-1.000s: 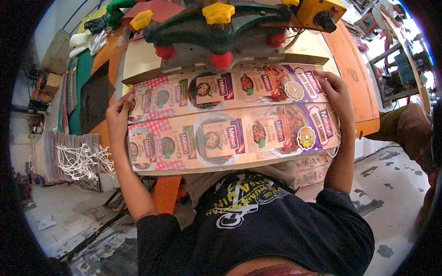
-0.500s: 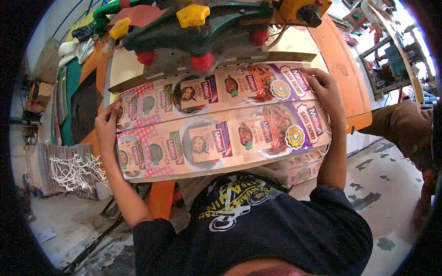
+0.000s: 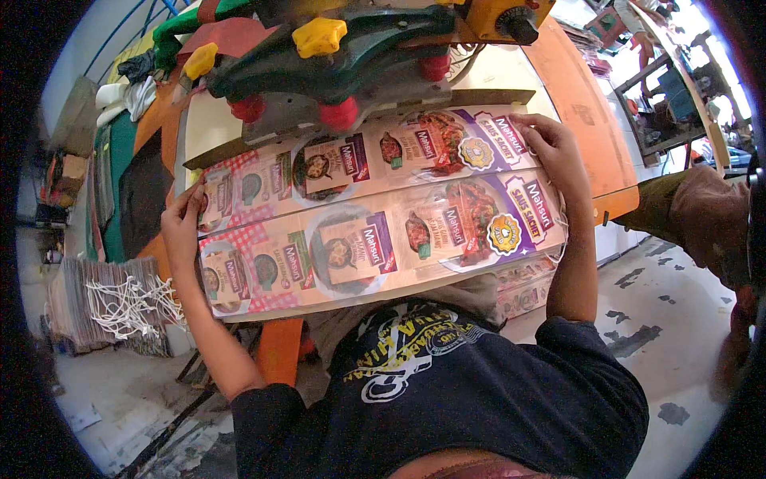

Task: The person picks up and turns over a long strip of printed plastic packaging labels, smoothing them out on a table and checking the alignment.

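A wide printed sheet (image 3: 303,209) lies across the table before me, showing pictures of food dishes and packets, with purple at its right end and red checks at its left. A straight lengthwise line divides it into two similar strips. My left hand (image 3: 183,214) is closed at its left edge, fingertips near the far strip. At the right end, my right hand (image 3: 552,148) pinches the far corner, with thin white cords hanging by that wrist. Just beyond the sheet stands a dark green machine (image 3: 391,36) with yellow star knobs and red round feet.
An orange table (image 3: 574,104) extends to the right. Stacked flat pieces with white cords (image 3: 132,299) stand at the left. More printed pieces (image 3: 523,291) show below the sheet. Someone's leg (image 3: 702,207) is at the right. A yellow control box (image 3: 507,20) tops the machine.
The view has shifted slightly, so the machine and sheet appear a little further left. Both hands keep their hold on the sheet's ends.
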A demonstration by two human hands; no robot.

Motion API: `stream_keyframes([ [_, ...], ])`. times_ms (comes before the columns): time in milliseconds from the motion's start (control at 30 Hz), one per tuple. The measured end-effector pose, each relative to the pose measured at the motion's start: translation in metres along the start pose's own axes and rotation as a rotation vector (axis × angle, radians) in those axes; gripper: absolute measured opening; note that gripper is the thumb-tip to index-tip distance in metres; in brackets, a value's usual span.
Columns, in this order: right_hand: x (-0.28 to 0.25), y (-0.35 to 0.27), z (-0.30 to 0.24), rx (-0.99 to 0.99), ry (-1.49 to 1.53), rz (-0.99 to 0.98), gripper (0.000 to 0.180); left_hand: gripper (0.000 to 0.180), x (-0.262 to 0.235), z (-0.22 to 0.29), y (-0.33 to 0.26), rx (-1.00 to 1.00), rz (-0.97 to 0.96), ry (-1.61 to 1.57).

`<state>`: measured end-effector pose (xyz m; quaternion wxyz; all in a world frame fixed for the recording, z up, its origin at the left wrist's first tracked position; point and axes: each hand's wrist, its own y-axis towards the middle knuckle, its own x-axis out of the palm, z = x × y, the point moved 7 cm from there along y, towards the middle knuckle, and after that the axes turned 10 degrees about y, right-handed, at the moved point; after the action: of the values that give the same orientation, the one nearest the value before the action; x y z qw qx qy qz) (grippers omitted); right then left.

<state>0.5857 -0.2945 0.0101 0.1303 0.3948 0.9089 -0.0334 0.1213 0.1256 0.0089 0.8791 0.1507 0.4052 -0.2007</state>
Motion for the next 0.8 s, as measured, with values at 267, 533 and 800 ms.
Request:
stream_keyframes([
  [267, -0.002, 0.0, 0.002, 0.009, -0.025, 0.017, 0.027, 0.035, 0.0, -0.009, 0.003, 0.081, 0.008, -0.008],
  [533, -0.003, -0.001, 0.004, 0.04, 0.007, 0.033, 0.026, 0.036, 0.001, -0.002, -0.001, -0.026, -0.018, -0.03],
  [800, 0.0, -0.002, 0.001, 0.042, -0.003, 0.02, 0.027, 0.037, 0.001, -0.014, 0.005, 0.099, 0.001, 0.051],
])
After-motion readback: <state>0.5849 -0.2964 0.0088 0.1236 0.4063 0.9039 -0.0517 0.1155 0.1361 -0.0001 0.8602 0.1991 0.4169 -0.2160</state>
